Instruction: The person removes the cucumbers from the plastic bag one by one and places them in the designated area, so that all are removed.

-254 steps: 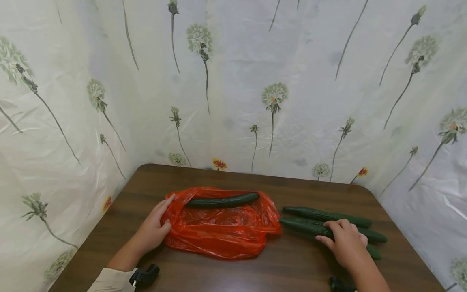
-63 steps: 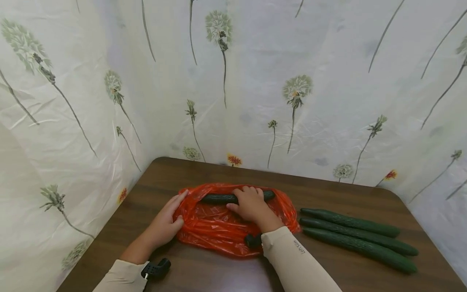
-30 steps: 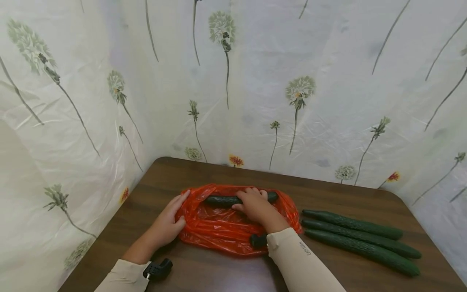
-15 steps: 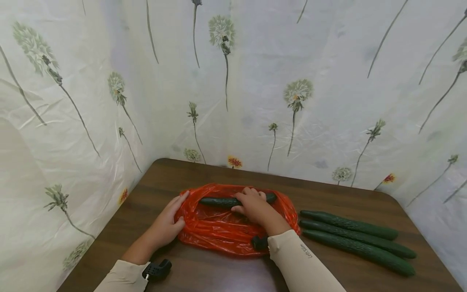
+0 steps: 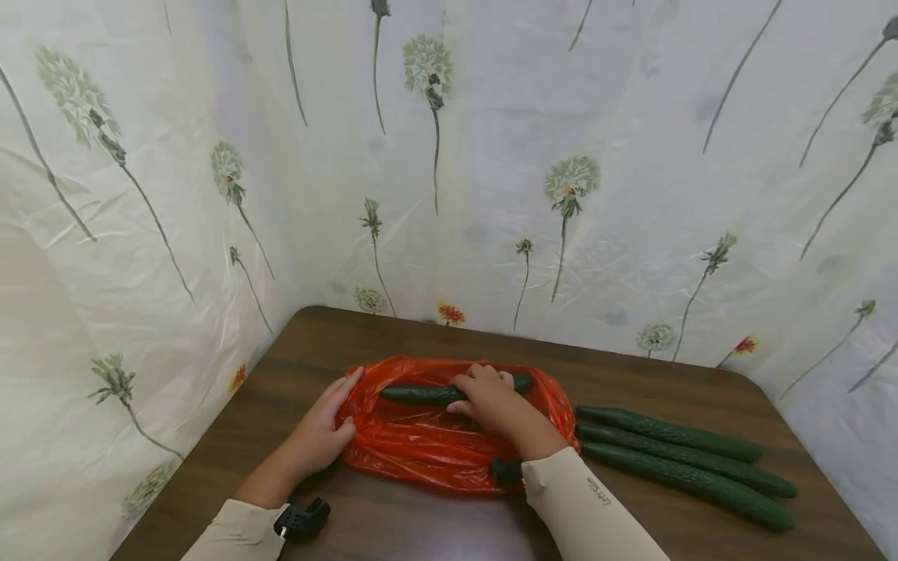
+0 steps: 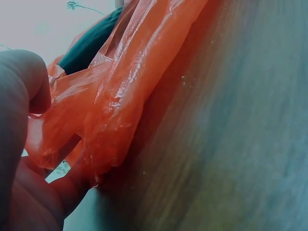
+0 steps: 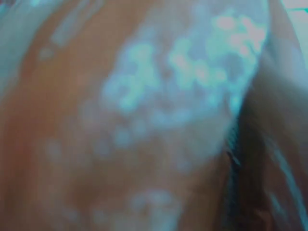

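A red plastic bag [image 5: 428, 460] lies on the table with its mouth spread open. Inside its far side is a dark green cucumber [image 5: 414, 395]. My right hand [image 5: 494, 405] reaches over the bag and grips that cucumber right of its middle, fingers over the top. At the bag's left end, my left hand [image 5: 319, 428] holds the plastic edge between thumb and fingers. The left wrist view shows the bag [image 6: 110, 106] bunched at the hand, with part of the cucumber [image 6: 89, 45] beyond. In the right wrist view, blurred, shiny plastic [image 7: 183, 72] fills most of the picture.
Three more cucumbers [image 5: 687, 471] lie side by side on the brown wooden table [image 5: 393, 331], right of the bag. A pale curtain [image 5: 477, 156] with dandelion prints hangs behind the table and along its sides.
Eight seconds ago my right hand was on the cucumbers at the right; it has moved left to the one in the bag. Lately both hands have stayed nearly still.
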Action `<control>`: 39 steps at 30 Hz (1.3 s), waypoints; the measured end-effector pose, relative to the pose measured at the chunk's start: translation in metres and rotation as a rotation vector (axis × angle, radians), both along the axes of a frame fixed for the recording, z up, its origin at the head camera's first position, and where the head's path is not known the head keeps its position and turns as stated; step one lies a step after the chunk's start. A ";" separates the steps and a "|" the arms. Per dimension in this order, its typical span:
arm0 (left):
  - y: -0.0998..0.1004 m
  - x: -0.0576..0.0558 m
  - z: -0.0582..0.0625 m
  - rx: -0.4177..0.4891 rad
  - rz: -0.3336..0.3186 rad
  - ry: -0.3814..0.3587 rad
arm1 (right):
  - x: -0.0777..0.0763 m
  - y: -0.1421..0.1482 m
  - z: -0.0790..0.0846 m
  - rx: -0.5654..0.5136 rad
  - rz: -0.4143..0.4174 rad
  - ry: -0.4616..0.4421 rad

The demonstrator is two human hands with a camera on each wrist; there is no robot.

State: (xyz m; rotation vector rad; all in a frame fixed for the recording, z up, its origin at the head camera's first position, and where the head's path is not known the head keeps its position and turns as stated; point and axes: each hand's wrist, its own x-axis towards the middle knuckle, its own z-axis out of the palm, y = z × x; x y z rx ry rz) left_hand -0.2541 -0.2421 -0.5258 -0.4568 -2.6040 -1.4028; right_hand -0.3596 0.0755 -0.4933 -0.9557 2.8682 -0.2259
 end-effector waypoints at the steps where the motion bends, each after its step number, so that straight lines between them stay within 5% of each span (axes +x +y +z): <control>1: 0.000 0.000 0.000 0.002 0.000 -0.003 | 0.001 0.001 0.001 0.000 -0.001 -0.001; 24: 0.002 0.000 0.001 -0.002 0.007 -0.004 | 0.026 0.004 0.016 -0.065 0.042 0.027; 39: 0.003 0.004 -0.001 -0.010 0.008 0.028 | 0.052 0.006 0.032 -0.066 0.034 0.180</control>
